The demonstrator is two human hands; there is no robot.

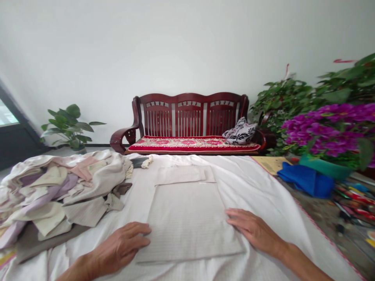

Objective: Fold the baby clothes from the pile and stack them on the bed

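A light grey garment (187,218), partly folded, lies flat in front of me, with its far end turned over into a narrower folded band (181,175). At its left edge rests my left hand (121,244), fingers slightly bent and pointing inward, holding nothing. My right hand (253,230) lies at the opposite edge, fingers stretched out and touching or very close to the cloth. Beneath the garment spreads a wrinkled white sheet (260,199).
A heap of loose clothes (67,191) is on the left. To the right are a blue cloth (307,180), purple flowers (331,127) in a green pot (325,168) and small clutter. A wooden bench (187,117) stands behind, with a patterned cushion (240,132).
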